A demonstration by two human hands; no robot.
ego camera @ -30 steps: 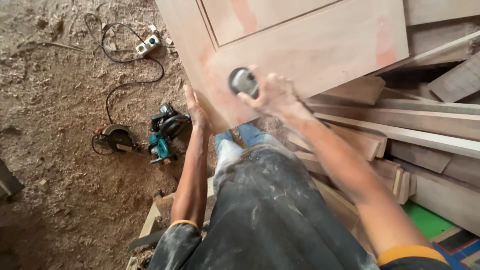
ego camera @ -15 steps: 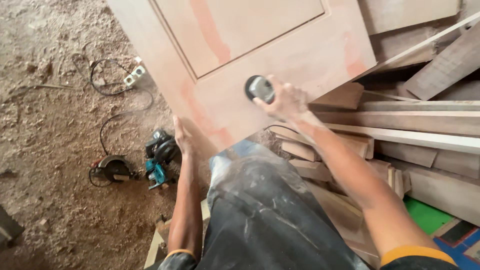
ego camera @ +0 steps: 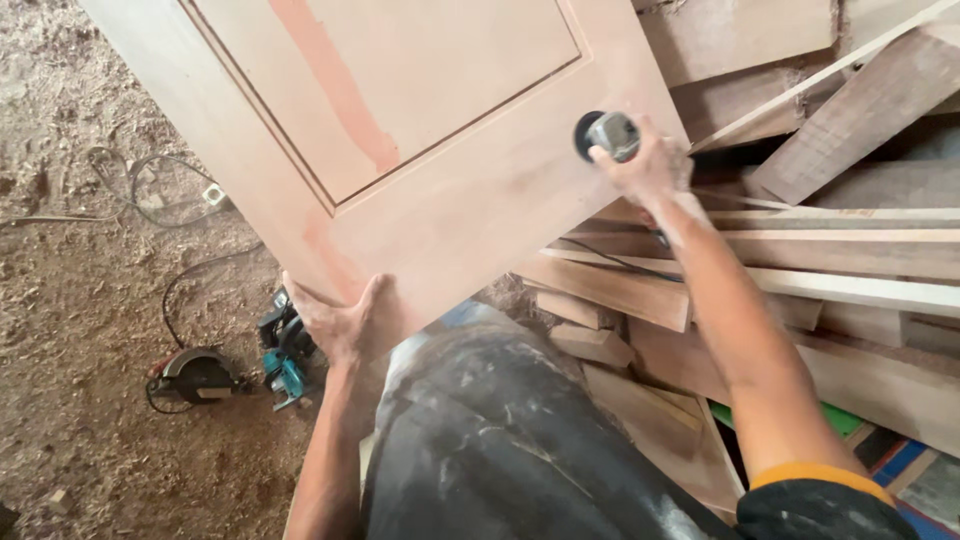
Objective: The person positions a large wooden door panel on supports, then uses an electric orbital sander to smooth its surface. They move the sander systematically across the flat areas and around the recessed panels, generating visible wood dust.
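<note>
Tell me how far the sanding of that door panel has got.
Done: most of the wooden door panel looks smooth and pale, and dust coats the person's dark trousers. In hand: the right hand presses a small round sander near the panel's right edge, while the left hand steadies the lower edge. Left: reddish streaks remain on the inset field and the lower left.

Matt bare-wood door panel (ego camera: 450, 130) — glossy metal sander (ego camera: 612, 135).
</note>
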